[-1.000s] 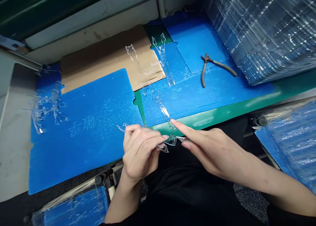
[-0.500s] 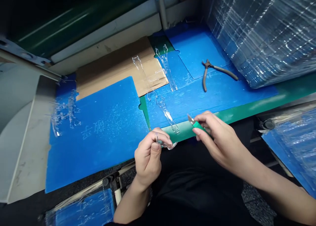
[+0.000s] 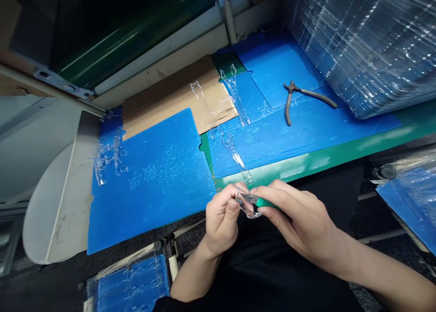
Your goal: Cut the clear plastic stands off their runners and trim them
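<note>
- Holding a clear plastic part (image 3: 250, 210) in our left hand (image 3: 221, 221), we pinched it between thumb and fingers, just off the near edge of the bench (image 3: 272, 166).
- Our right hand (image 3: 294, 216) was closed around a green-handled knife (image 3: 263, 202), and its blade met the part.
- The two hands nearly touched, with the part between them.
- Two blue boards lay on the bench: the left board (image 3: 160, 203), marked with pale characters, and the right board (image 3: 306, 130).
- Behind the left board lay a piece of cardboard (image 3: 163, 89).
- A clear strip (image 3: 236, 160) lay on the right board, nearest our hands; a second strip (image 3: 236, 96) lay farther back on the same board.
- A third strip (image 3: 200, 98) rested on the cardboard.
- A tangle of clear pieces (image 3: 111, 155) sat at the far left end of the left board.
- Pliers (image 3: 293, 96) lay on the right board, handles apart.
- A wrapped stack (image 3: 357, 44) rose at the back right, touching the right board.
- A wrapped blue sheet (image 3: 129, 282) sat below the bench.
</note>
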Tool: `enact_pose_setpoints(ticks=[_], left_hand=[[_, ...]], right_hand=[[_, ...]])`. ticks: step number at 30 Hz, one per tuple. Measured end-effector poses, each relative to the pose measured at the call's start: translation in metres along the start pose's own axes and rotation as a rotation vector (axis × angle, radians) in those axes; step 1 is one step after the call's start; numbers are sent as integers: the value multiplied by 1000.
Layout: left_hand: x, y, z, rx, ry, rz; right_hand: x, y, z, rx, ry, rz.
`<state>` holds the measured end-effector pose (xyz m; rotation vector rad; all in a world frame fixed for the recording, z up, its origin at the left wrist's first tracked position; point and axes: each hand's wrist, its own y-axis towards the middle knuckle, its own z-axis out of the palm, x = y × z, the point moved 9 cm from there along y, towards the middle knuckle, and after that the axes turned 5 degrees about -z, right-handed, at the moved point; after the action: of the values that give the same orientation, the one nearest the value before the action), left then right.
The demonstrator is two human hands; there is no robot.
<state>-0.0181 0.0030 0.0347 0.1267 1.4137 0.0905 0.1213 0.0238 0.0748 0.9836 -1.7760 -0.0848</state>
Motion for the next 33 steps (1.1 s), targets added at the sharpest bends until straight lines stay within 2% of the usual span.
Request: enact_pose_setpoints(ticks=[5, 10, 16, 25, 33], left_hand=[[0, -1, 0, 15, 26, 4], [6, -2, -1, 29, 46, -42], [4, 0, 0, 47, -15, -7], [1, -1, -1, 44, 46, 33], [-3, 0, 1, 59, 91, 73]], right_hand=[[3, -2, -3, -20, 35, -12], [7, -5, 1, 20, 50, -50], [9, -7, 4, 34, 45, -48], [6, -10, 2, 56, 165, 21], [5, -12, 1, 24, 224, 89]])
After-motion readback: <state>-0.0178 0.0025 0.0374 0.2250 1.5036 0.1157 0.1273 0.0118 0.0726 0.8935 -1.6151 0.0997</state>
